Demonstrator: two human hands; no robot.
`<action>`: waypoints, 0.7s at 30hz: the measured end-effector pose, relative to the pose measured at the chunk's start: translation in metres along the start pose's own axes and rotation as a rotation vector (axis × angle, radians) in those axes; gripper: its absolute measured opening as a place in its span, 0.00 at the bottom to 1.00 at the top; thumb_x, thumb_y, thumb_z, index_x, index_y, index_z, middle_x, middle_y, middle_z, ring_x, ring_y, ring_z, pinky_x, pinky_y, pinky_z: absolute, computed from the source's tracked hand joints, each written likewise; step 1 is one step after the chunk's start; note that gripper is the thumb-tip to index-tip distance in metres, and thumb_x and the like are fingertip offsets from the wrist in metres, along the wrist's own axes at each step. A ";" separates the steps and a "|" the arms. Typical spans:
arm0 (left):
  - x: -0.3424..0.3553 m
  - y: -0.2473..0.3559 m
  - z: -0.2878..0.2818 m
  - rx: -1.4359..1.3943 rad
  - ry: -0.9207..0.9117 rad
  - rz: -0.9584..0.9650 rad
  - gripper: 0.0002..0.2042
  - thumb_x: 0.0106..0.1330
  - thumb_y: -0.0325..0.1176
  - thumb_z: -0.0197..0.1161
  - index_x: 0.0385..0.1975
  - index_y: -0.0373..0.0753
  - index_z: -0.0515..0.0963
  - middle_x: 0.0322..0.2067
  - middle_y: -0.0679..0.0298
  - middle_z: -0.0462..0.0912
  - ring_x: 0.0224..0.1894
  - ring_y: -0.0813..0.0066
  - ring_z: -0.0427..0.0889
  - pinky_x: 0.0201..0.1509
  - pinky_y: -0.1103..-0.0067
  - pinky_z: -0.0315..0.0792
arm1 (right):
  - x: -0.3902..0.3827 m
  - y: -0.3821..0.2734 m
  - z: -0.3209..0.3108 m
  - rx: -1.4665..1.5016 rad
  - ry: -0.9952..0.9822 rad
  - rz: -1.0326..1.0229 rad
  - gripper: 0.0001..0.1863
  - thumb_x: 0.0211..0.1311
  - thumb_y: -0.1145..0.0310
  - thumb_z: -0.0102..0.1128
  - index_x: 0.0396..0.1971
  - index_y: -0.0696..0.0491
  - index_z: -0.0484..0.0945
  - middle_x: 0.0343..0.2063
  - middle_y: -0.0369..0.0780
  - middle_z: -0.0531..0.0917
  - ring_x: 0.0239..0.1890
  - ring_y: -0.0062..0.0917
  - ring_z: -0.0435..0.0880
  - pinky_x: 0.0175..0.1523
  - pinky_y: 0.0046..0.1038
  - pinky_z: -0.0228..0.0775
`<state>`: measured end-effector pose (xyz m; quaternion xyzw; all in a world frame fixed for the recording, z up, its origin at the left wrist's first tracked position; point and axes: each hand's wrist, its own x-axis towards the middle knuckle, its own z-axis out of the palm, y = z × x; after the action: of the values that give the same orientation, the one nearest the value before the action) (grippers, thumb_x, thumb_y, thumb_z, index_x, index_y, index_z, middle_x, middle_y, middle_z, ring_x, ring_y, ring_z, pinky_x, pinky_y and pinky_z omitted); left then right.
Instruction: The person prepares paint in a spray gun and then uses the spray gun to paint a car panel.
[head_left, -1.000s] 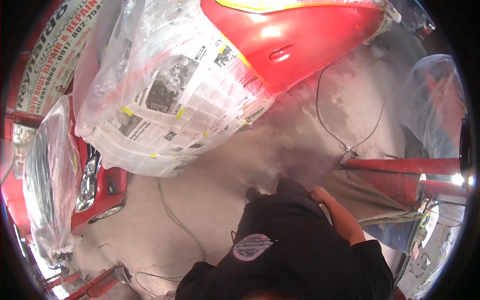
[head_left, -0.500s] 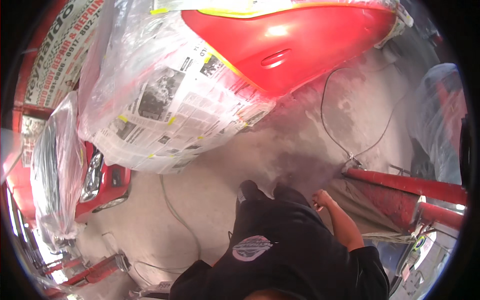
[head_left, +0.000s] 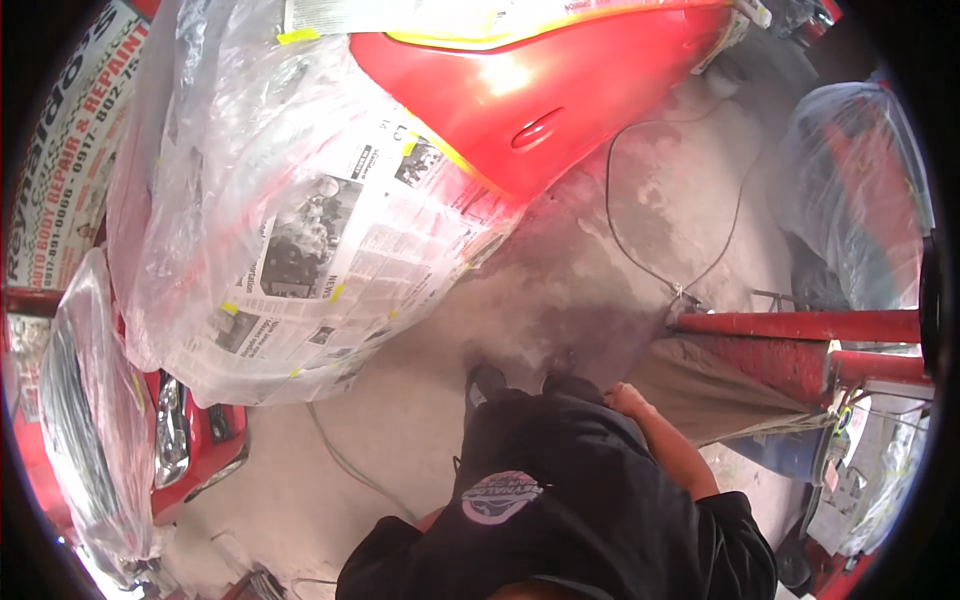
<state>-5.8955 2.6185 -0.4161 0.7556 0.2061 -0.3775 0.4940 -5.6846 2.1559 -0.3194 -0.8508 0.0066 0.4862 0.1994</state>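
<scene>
My right hand (head_left: 628, 400) hangs beside my right thigh, its fingers curled in and nothing visible in them. My left hand is hidden; only a sliver of my left forearm (head_left: 430, 518) shows past the black shirt. Ahead of me is a glossy red car panel (head_left: 570, 105) with a small slot-shaped recess. Yellow tape edges it. Taped newspaper sheets (head_left: 400, 250) cover the area beside it, with red overspray near the border. Clear plastic sheeting (head_left: 185, 200) drapes the rest of that car. Neither hand touches the car.
A dark hose (head_left: 611, 200) loops over the stained floor. Red metal beams (head_left: 800, 325) and a tan cloth (head_left: 700, 385) stand at right, near a blue drum (head_left: 785, 450). Another red car (head_left: 205, 440) is partly under plastic at left. A plastic-draped object (head_left: 850, 180) stands far right.
My view has shifted, so the papered car sits farther left and lower. My right hand has moved slightly left, closer to my thigh.
</scene>
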 end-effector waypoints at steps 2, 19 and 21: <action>0.011 0.002 -0.010 0.016 -0.039 0.056 0.28 0.56 0.52 0.69 0.49 0.35 0.83 0.51 0.44 0.84 0.56 0.47 0.83 0.61 0.63 0.75 | 0.005 0.005 0.017 -0.152 0.065 -0.103 0.21 0.61 0.67 0.55 0.52 0.54 0.85 0.41 0.50 0.89 0.31 0.39 0.91 0.42 0.36 0.87; -0.002 0.012 -0.087 0.010 -0.073 0.401 0.31 0.54 0.52 0.71 0.53 0.36 0.82 0.53 0.45 0.84 0.57 0.49 0.83 0.61 0.65 0.75 | -0.012 -0.075 0.055 0.059 0.303 -0.073 0.19 0.61 0.62 0.60 0.49 0.52 0.87 0.43 0.54 0.87 0.51 0.49 0.86 0.58 0.43 0.77; -0.004 0.016 -0.093 0.004 -0.069 0.441 0.31 0.54 0.52 0.71 0.53 0.36 0.81 0.53 0.45 0.84 0.57 0.49 0.83 0.61 0.65 0.74 | -0.016 -0.079 0.055 0.099 0.315 -0.057 0.20 0.61 0.60 0.60 0.49 0.53 0.87 0.42 0.56 0.87 0.50 0.48 0.87 0.57 0.43 0.77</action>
<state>-5.8528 2.6961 -0.3830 0.7699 0.0182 -0.2863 0.5700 -5.7224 2.2450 -0.3045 -0.9055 0.0377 0.3400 0.2512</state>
